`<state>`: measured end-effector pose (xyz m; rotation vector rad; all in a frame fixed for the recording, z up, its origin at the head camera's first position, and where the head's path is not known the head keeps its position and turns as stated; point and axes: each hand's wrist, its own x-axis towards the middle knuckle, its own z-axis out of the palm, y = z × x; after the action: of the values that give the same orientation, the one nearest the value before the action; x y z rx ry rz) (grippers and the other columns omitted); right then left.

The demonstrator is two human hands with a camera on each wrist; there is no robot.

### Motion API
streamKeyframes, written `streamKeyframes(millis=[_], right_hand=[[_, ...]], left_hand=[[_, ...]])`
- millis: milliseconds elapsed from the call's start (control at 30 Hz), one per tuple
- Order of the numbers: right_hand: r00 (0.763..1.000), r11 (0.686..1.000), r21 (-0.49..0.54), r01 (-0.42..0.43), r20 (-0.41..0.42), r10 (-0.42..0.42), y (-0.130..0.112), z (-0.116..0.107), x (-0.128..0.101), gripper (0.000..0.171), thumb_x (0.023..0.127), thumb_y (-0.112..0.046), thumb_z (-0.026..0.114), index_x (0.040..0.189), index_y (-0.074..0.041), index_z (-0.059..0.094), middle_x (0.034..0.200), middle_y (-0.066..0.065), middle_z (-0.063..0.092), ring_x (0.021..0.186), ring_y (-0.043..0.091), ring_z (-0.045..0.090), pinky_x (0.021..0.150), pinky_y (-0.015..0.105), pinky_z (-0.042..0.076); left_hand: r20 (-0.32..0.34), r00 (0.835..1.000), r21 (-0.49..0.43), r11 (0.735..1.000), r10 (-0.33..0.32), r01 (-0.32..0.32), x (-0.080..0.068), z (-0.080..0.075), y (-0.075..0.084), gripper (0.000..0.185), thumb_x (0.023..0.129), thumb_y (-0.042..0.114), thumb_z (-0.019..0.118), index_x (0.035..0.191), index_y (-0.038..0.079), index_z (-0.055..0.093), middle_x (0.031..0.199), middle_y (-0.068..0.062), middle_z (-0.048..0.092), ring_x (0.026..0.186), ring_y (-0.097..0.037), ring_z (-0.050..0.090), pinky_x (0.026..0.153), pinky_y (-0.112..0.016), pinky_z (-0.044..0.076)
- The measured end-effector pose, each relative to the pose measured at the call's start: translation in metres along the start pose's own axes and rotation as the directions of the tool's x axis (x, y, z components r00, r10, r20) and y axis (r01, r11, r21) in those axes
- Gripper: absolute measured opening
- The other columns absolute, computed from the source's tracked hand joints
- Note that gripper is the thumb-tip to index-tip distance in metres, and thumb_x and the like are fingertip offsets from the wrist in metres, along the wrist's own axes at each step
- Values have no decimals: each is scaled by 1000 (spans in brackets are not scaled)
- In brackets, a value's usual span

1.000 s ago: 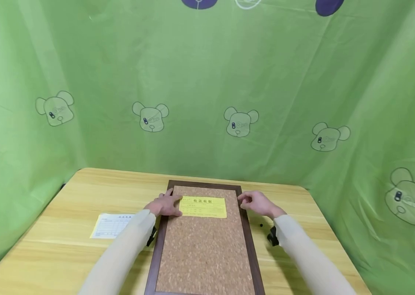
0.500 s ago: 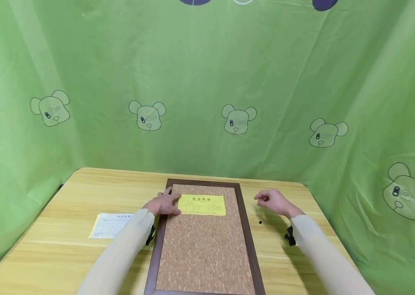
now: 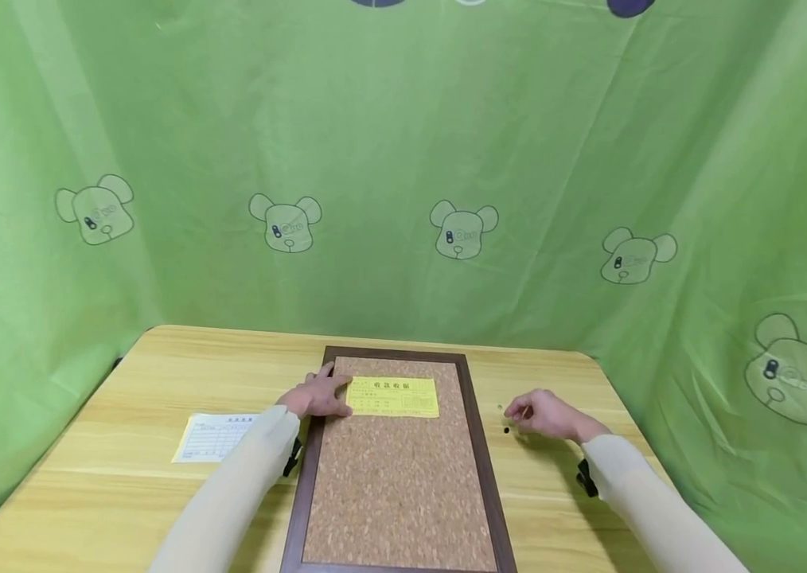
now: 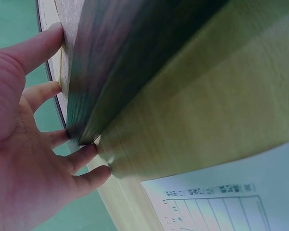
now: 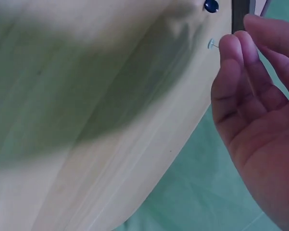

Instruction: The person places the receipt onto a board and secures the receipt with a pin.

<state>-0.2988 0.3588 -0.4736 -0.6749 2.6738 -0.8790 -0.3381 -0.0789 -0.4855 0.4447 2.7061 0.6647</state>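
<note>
A framed cork board (image 3: 396, 485) lies on the table with a yellow receipt slip (image 3: 392, 396) near its top. My left hand (image 3: 313, 398) rests across the board's left frame, thumb and index fingertips at the slip's left edge. In the left wrist view its other fingers reach over the frame's side. To the right of the board is my right hand (image 3: 547, 414), fingers bent and thumb close to them. A pale thumbtack (image 5: 211, 44) has its pin right at these fingertips; I cannot tell if they pinch it. Beside it lies a black thumbtack (image 5: 211, 6).
A white printed form (image 3: 216, 438) lies left of the board, partly covered by my left sleeve. The wooden table (image 3: 110, 469) ends at a green curtain (image 3: 375, 159) with bear-head drawings, which hangs around its back and sides.
My right hand has moved from the board's right frame out to the right, then down beside the black thumbtack. The left hand and the slip stay in place.
</note>
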Motion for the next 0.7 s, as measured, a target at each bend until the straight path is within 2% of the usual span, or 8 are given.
streamKeyframes(millis=[133,233,367,700], right_hand=[[999,999,42,2,46,-4,3,4,-2,27,72,12,66,98,4,67,89,12,66,79,23,60,64,26,51],[998,999,48,5,55,-8,3,7,-3,26,73,12,67,98,4,67,88,12,66,79,23,59,62,26,51],[999,999,31,-8,48,7,3,11,-2,21,77,6,69,98,3,68,85,9,65,77,20,58,60,26,51],[1000,1000,-17,-6,10,6,9,16,1,19,81,1,70,100,-1,68,87,5,64,79,16,59,69,24,50]], left_hand=[[-7,1000,1,1000,3,-3,1,1,-1,71,83,33,71,145,18,40,155,-18,10,133,-42,23,101,-62,24],[-10,1000,-4,1000,3,-3,1,1,-1,71,83,32,71,145,18,41,155,-18,11,133,-42,23,101,-63,25],[-2,1000,5,1000,0,0,1,-1,-1,71,83,32,71,145,18,40,155,-18,10,133,-42,23,100,-63,25],[8,1000,3,1000,-8,8,-1,-3,0,71,84,33,70,146,19,39,156,-17,8,134,-42,20,102,-61,25]])
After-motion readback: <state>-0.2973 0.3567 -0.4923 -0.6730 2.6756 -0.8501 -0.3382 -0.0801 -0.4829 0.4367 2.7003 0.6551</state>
